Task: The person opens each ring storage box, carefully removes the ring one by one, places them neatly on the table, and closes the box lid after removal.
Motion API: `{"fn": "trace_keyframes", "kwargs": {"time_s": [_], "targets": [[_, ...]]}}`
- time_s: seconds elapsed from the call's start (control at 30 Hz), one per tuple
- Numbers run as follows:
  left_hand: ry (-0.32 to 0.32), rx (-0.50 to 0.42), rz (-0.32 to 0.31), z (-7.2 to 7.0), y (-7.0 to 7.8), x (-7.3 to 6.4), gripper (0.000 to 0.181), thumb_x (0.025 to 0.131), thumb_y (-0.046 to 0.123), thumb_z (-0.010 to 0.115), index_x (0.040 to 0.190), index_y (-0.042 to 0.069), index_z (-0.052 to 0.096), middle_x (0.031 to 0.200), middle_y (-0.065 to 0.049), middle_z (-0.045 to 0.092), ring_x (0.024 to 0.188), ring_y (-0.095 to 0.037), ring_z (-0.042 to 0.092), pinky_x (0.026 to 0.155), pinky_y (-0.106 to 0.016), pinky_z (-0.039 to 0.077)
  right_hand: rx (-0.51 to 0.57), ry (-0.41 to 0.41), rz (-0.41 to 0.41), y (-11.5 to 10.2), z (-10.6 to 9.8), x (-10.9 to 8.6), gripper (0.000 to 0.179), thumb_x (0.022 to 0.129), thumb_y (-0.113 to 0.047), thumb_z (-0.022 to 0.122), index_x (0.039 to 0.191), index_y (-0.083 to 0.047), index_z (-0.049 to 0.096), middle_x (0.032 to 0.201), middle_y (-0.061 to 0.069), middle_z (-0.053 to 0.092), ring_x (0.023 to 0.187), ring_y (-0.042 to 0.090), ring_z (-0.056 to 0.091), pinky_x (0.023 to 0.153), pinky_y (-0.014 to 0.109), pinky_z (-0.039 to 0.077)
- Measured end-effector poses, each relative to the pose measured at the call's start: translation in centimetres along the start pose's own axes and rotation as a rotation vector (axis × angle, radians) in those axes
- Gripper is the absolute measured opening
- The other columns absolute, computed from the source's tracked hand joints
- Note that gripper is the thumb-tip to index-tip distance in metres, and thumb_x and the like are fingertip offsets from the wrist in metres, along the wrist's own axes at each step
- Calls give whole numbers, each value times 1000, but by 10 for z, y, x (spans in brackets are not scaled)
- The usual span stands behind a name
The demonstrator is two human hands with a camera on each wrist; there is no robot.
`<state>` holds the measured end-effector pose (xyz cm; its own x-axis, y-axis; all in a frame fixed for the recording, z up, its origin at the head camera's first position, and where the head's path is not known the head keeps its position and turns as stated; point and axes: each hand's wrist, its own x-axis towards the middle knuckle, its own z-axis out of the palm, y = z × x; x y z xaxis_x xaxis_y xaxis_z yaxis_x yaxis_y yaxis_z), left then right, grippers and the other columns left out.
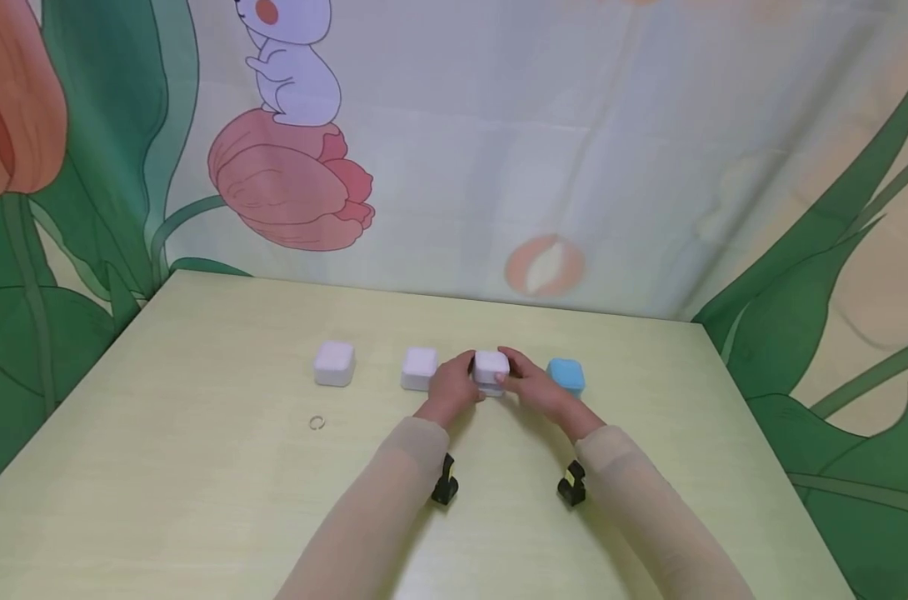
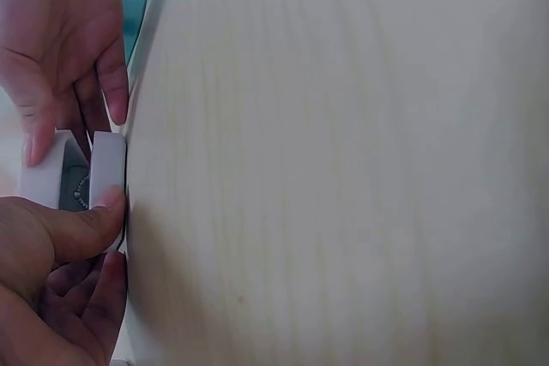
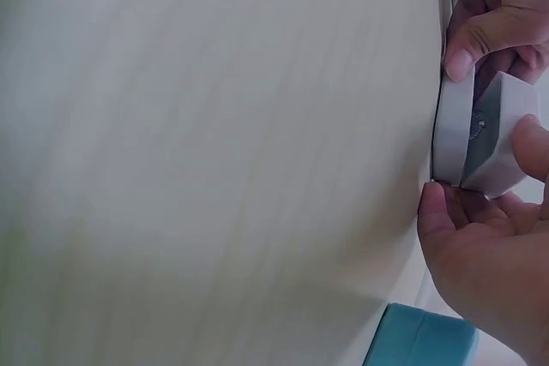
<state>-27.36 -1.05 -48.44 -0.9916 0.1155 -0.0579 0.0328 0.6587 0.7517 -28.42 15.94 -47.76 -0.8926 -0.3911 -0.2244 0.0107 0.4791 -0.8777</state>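
A pale lilac-white ring box (image 1: 491, 367) stands on the table between both hands, its lid (image 3: 512, 130) partly raised from its base (image 2: 107, 160). Inside, against a grey lining, a ring (image 2: 81, 191) with small stones shows through the gap. My left hand (image 1: 454, 389) grips the base from the left, thumb on its front side. From the right, my right hand (image 1: 540, 389) holds the lid, thumb on the front and fingers behind. Just left of my left hand sits a second pale box (image 1: 420, 368); beside my right hand is a blue box (image 1: 566, 377).
Another pale box (image 1: 334, 364) stands farther left on the light wood-look table (image 1: 199, 467). A loose ring (image 1: 316, 422) lies in front of it. Behind the table's back edge hangs a printed curtain (image 1: 439, 167) with flowers and leaves.
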Motion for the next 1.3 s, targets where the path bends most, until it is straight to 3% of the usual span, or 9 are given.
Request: {"fn": "trace_keyframes", "kwargs": {"time_s": [0.37,0.57,0.7,0.87,1.07,1.17,1.3], "targets": [[-1,-6,0,0,-1,1,72,81,1,79,147,-3,51,148,-18,59,139,-36,55,120,-45,42,19,41,88,-8,2,9,60,110,-23,40,162,0,20,167,23,27,152,38,32,124,56,33],[-7,-5,-20,0,0,3,73,81,1,80,148,-1,50,148,-16,59,140,-34,55,120,-44,43,27,63,118,-10,0,15,54,111,-27,37,158,-1,31,156,23,41,131,31,46,104,39,45],[-8,-17,-21,0,-2,3,74,80,0,79,148,-1,49,149,-17,59,140,-35,55,121,-43,42,46,73,127,-11,1,17,51,111,-27,36,155,-2,35,151,23,46,125,28,48,91,28,43],[-10,-34,-17,-2,-2,1,74,80,0,78,148,-2,49,148,-18,59,140,-35,55,120,-44,42,63,77,133,-12,2,18,52,111,-29,34,156,-2,36,149,23,48,126,28,49,86,25,41],[-17,-34,-20,-4,-2,2,76,79,0,79,149,-1,49,147,-17,60,139,-34,55,120,-43,42,99,63,146,-16,0,17,53,111,-28,35,156,-1,35,146,23,49,120,25,49,91,28,43],[-29,-28,-27,-3,-2,4,79,80,1,80,151,1,47,148,-16,60,141,-33,54,121,-43,41,94,45,143,-17,-1,16,54,111,-28,33,157,1,33,149,24,47,125,29,48,107,40,43],[-51,-19,-36,-2,-1,4,81,81,1,79,154,1,43,150,-15,58,143,-33,52,122,-44,39,74,19,127,-16,-2,15,55,112,-27,30,158,2,30,153,26,43,134,34,44,122,53,34]]}}
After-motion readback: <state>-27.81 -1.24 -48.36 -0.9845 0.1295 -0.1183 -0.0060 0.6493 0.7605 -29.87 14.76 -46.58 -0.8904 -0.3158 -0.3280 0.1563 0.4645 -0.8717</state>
